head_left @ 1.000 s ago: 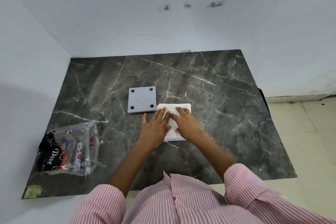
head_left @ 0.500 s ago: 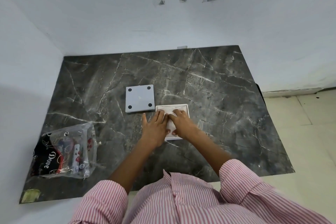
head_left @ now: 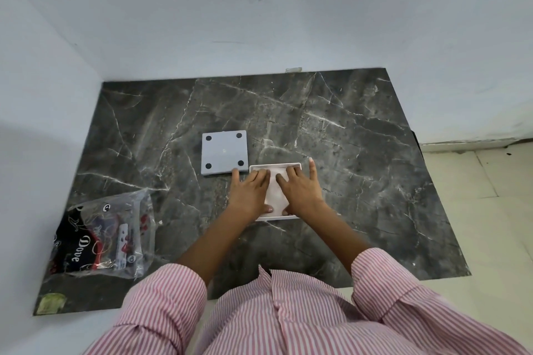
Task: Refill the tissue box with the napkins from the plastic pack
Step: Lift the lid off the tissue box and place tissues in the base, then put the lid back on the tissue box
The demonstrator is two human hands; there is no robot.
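A pink-and-white striped shirt (head_left: 288,314) with rolled-up sleeves (head_left: 383,282), bare forearms.

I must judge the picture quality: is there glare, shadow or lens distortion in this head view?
Head view: soft, even light; the wide lens bends the dark marble table edges; mild glare on the plastic pack; a faint shadow on the left wall; both hands, left hand and right hand, look sharp.

Single head-worn wide-angle view, looking forward and steeply down from above the wearer's chest. The striped shirt (head_left: 288,314) fills the lower edge; the dark marble table (head_left: 360,153) occupies the centre, close enough that both forearms reach into mid-frame. The upper half faces a pale wall (head_left: 259,23) meeting a second wall at left; tiled floor (head_left: 490,210) appears at right. Straight edges bow outward toward the frame borders
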